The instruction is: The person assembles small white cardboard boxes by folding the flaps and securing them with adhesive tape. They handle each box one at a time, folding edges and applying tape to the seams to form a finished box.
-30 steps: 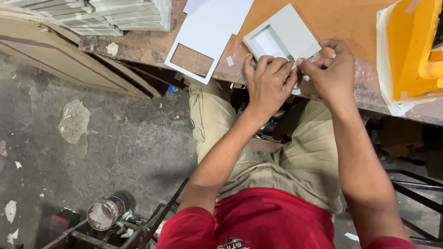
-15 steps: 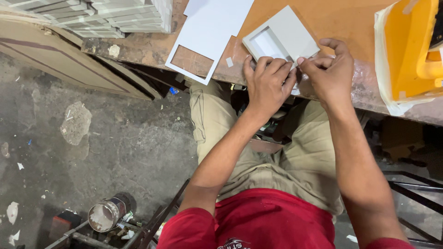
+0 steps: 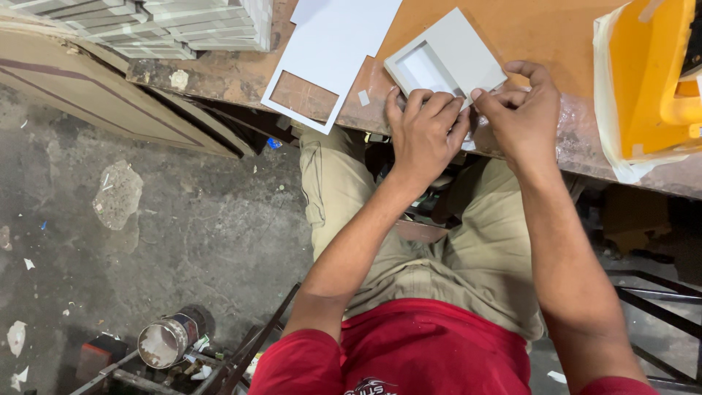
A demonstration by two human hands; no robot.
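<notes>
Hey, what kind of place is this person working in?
Likely a small craft workshop: a worn wooden workbench, cut grey board sheets, a dirty concrete floor and a used paint tin. Both hands, left and right, press a grey frame.

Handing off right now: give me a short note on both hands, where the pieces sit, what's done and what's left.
Left hand: fingers pressing the near corner of the small grey frame on the workbench.
Right hand: pinching at that same corner.
Grey sheet with a rectangular cut-out lies left of the frame, untouched.
Yellow box sits at the right.
Done: frame laid flat on the bench.
Left: corner work is unfinished; both hands are on it.
</notes>
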